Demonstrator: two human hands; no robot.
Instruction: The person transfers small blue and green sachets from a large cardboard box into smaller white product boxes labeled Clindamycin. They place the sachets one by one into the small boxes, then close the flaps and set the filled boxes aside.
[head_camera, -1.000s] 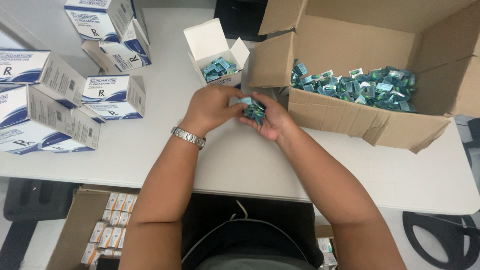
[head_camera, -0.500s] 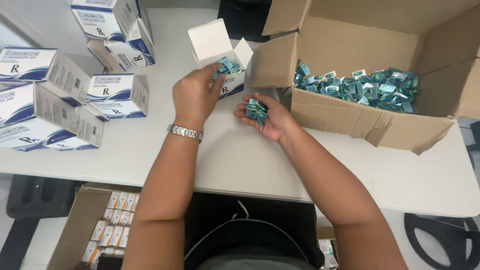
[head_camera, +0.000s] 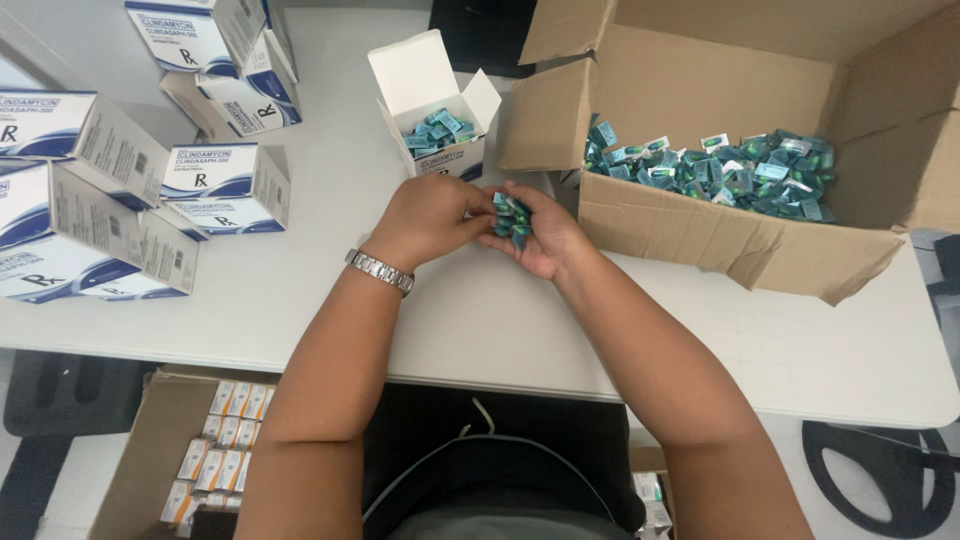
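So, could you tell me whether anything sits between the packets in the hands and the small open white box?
Nothing visible does. The right hand cups the green packets, with the left hand touching them. The small open white box stands just beyond on the white table, its flaps up and only bare tabletop between.

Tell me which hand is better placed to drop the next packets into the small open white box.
Left, probably. The left hand sits just below the small white box and pinches at the packets. The right hand cups them, nearer the big cardboard box.
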